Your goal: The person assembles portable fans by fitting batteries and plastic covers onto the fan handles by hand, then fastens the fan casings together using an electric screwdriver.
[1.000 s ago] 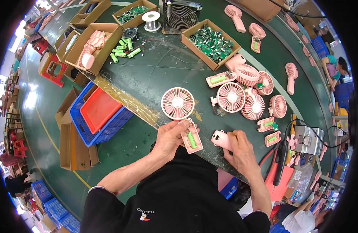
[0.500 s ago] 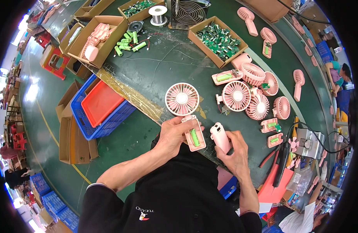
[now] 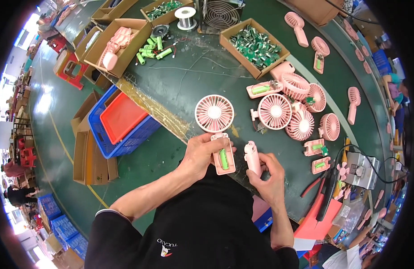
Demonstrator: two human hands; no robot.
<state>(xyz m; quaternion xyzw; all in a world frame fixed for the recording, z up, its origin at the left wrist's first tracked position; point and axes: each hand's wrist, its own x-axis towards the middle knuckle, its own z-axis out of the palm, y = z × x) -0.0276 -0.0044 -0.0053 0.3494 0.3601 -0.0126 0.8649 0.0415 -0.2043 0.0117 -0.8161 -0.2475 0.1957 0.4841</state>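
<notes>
My left hand (image 3: 200, 154) is closed around the neck of a pink handheld fan (image 3: 214, 113). Its round grille points away from me, and its opened handle shows a green battery (image 3: 224, 158) inside. Close by on the right, my right hand (image 3: 269, 175) grips a pink handle cover (image 3: 251, 158) between thumb and fingers, tilted upright. A small gap separates the cover from the fan. Beyond my right hand lies a group of pink fans (image 3: 274, 111), some with green batteries and circuit boards exposed.
Cardboard boxes hold green circuit boards (image 3: 255, 47) and pink shells (image 3: 119, 41). Loose green batteries (image 3: 149, 48), a solder spool (image 3: 185, 19) and a metal fan unit (image 3: 221, 14) stand at the back. A blue crate (image 3: 121, 142) sits left; a soldering iron (image 3: 327, 193) lies right.
The cover in my right hand has turned more edge-on and upright. The fan stays in my left hand. The whole view has shifted slightly.
</notes>
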